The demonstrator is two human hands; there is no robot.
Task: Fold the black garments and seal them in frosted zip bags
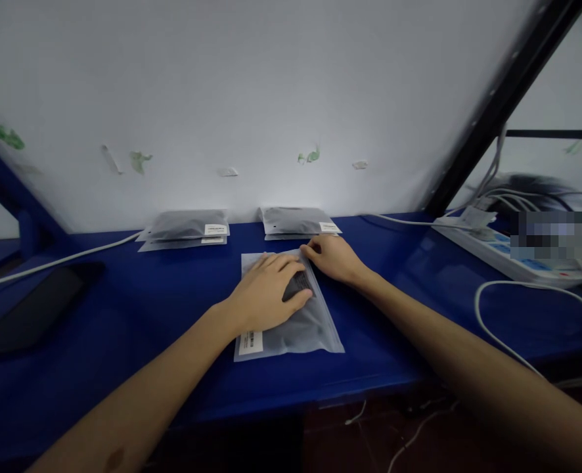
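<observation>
A frosted plastic zip bag [303, 332] with a white barcode label lies flat on the blue table, something dark showing inside it. My left hand [268, 292] rests on top of the bag, fingers spread and palm down. At the bag's far right corner is my right hand [333, 256], its fingers curled together against the edge; the fingertips are partly hidden, and they appear to pinch the corner. Behind my hands, a small stack of similar bags [295, 222] lies by the wall, and another stack of bags [187, 226] sits to its left.
On the blue table [173, 368], a dark flat phone-like object [32, 309] lies at the left, near a white cable [59, 261]. A white power strip [492, 249] with tangled cables stands at the right. The white wall [271, 98] closes off the back.
</observation>
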